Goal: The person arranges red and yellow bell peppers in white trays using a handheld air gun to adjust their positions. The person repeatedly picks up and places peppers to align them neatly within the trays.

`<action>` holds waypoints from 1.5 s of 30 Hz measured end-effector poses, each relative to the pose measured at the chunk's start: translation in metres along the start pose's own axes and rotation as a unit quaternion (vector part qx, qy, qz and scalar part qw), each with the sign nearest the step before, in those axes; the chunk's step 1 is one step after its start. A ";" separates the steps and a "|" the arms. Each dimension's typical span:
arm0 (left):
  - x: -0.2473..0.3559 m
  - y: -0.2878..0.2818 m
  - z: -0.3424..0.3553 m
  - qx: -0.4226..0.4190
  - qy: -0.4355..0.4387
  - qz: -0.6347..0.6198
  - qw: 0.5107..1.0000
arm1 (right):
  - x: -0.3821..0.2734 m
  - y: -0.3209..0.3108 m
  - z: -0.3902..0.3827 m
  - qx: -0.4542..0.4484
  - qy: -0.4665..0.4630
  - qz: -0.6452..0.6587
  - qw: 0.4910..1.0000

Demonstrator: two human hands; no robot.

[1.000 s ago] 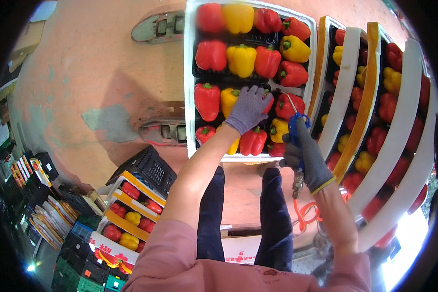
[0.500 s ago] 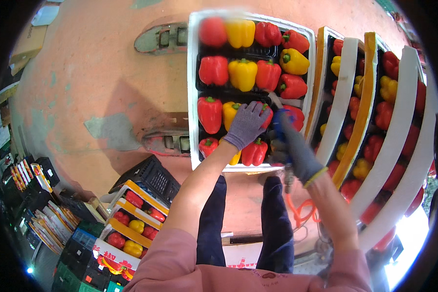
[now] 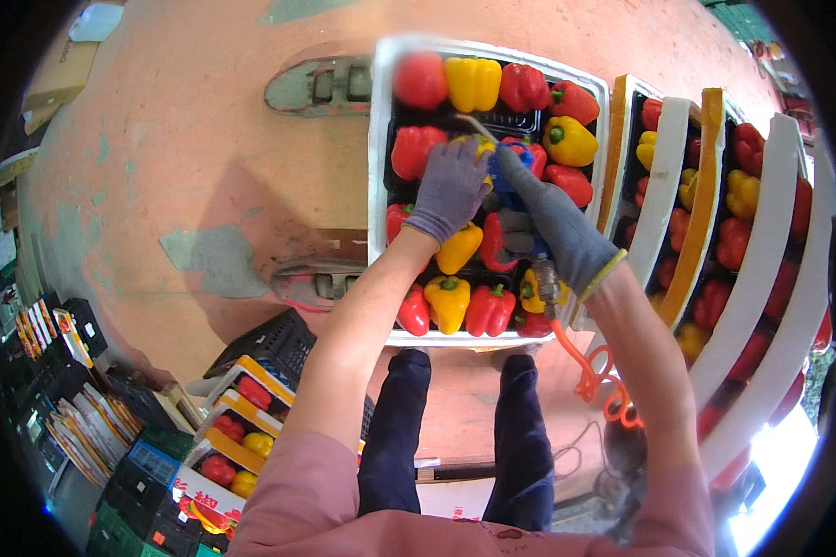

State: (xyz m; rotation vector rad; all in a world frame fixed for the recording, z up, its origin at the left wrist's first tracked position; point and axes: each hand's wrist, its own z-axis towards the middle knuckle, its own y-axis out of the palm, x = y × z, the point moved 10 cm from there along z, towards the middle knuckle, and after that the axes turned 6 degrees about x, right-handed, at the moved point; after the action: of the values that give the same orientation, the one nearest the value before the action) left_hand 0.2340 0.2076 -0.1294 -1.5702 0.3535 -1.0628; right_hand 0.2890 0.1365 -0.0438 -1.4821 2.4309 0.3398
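Two gloved hands meet over the far half of an open white box of red and yellow peppers. Fingers of the left hand bend over a yellow pepper in the second row from the far side; how firmly they press, I cannot tell. Just to its right, the right hand is wrapped around a blue air gun, whose thin bent nozzle points far and left, just past that pepper. Judging by this pose, the step in hand is directing the nozzle around the pepper while the left hand steadies it. The next move calls for a light hold on the fruit and a tip kept clear of its skin.

From the gun's near end, an orange coiled hose runs toward the wearer's right. Farther right stand more pepper boxes; near left, a black crate sits beside smaller pepper cartons.
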 end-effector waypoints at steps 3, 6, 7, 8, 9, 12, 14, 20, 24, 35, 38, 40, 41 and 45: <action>-0.024 0.011 -0.009 0.035 -0.130 -0.304 0.943 | -0.007 0.028 0.011 -0.049 -0.012 -0.063 0.997; -0.013 -0.002 -0.009 0.084 -0.050 -0.194 0.976 | -0.006 0.023 0.019 -0.035 -0.009 -0.100 0.994; 0.000 -0.007 -0.008 0.095 0.019 -0.062 0.993 | -0.004 0.016 0.020 -0.027 -0.002 -0.101 0.995; 0.001 -0.006 -0.006 0.081 0.015 -0.046 0.996 | -0.003 0.007 0.020 -0.018 0.002 -0.099 0.995; 0.002 -0.006 -0.006 0.066 0.011 -0.029 0.997 | -0.001 -0.007 0.020 0.009 0.014 -0.089 0.996; 0.001 -0.007 -0.002 0.028 0.002 -0.023 0.999 | 0.001 -0.047 0.014 0.106 0.025 -0.056 0.993; 0.002 -0.009 -0.001 0.022 0.001 -0.032 0.999 | -0.014 -0.059 0.015 0.118 -0.028 -0.017 0.992; 0.000 -0.010 -0.002 0.046 0.006 -0.037 0.998 | -0.063 -0.074 0.029 0.129 -0.143 0.022 0.981; 0.001 -0.009 -0.003 0.045 0.003 -0.039 0.998 | -0.100 -0.068 0.039 0.097 -0.159 -0.054 0.981; -0.053 -0.040 0.101 0.096 -0.022 0.141 0.985 | -0.144 -0.048 0.059 -0.008 -0.151 -0.246 0.958; -0.053 -0.021 0.136 0.049 -0.016 0.156 0.986 | -0.144 -0.101 0.069 0.073 -0.140 -0.214 0.964; -0.045 -0.003 0.143 0.012 -0.013 0.162 0.987 | -0.137 -0.131 0.075 0.106 -0.106 -0.179 0.972; -0.045 0.002 0.143 0.006 -0.017 0.169 0.985 | -0.137 -0.132 0.076 0.078 -0.119 -0.169 0.975; -0.039 0.000 0.135 0.052 0.019 0.159 0.986 | -0.136 -0.130 0.072 0.042 -0.128 -0.146 0.980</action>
State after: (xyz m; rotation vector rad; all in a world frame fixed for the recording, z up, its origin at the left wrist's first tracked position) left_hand 0.3173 0.3201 -0.1380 -1.3479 0.5462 -0.8479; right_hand 0.4723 0.2150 -0.0706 -1.6194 1.9724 0.3353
